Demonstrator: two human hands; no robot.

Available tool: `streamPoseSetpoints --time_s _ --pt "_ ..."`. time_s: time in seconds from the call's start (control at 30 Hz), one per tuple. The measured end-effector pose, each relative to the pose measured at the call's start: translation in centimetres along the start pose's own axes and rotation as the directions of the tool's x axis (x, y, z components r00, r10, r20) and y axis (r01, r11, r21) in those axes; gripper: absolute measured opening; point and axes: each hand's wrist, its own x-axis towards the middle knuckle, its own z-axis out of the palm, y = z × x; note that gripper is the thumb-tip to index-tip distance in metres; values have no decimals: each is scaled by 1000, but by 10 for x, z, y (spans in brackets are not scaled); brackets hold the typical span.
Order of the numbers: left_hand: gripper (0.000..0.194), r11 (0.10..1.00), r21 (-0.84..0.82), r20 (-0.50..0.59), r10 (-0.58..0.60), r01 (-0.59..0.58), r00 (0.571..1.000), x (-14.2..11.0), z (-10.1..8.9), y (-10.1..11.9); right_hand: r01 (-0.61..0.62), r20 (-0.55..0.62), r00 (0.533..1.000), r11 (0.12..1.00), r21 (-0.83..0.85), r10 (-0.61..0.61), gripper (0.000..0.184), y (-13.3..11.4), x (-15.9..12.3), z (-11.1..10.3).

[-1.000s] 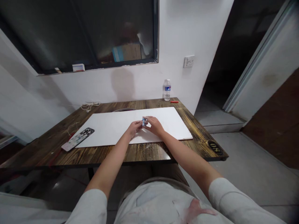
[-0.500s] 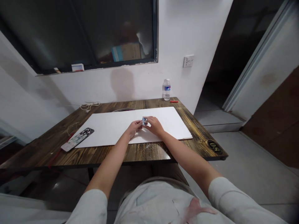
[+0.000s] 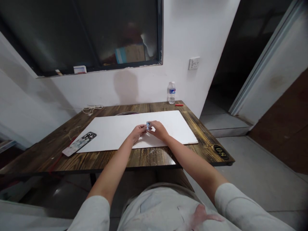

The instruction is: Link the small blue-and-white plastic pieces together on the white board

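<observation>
Between my two hands is a small blue-and-white piece [image 3: 148,125], too small in the view to name its kind. My left hand [image 3: 138,132] is closed, its fingertips pinching the left side of the piece. From the other side my right hand [image 3: 159,130] curls in, with thumb and fingers on the right side of it. Both hands are just above a white board [image 3: 115,128] that lies on a dark wooden table. Fingers cover part of the piece.
A phone [image 3: 80,144] overlaps the board's left edge. Toward the wall are a coiled white cable [image 3: 92,109], a water bottle [image 3: 171,93] and a red pen-like stick [image 3: 179,105]. The wooden table [image 3: 204,150] bears an "08" mark at its right corner.
The hands stay in nearly the same place. The small piece has turned slightly between the fingertips, and the right fingers have shifted a little on it.
</observation>
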Motion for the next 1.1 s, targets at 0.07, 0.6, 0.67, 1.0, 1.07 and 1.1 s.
streamPoseSetpoints --time_s 0.07,0.6,0.67,1.0,1.07,1.1 --pt "55 1000 -3 -3 0 0 1000 0 0 0 4 6 1000 1000 -5 -4 17 0 0 0" --pt "55 1000 -2 11 -25 25 1000 -1 -2 0 -3 54 999 1000 -31 5 16 -2 1 0" --pt "55 1000 -4 9 -23 24 1000 -2 -2 1 -2 55 998 1000 -30 4 14 -2 1 0" --pt "52 998 -53 4 -23 23 1000 1 -2 -1 25 34 999 999 -22 -24 11 0 1 1" --pt "52 998 -51 0 -30 30 1000 0 -1 0 28 33 999 999 -22 -27 12 1 0 2" --pt "52 998 -50 -2 -32 32 999 0 -1 0 28 33 999 999 -24 -27 12 1 0 2"
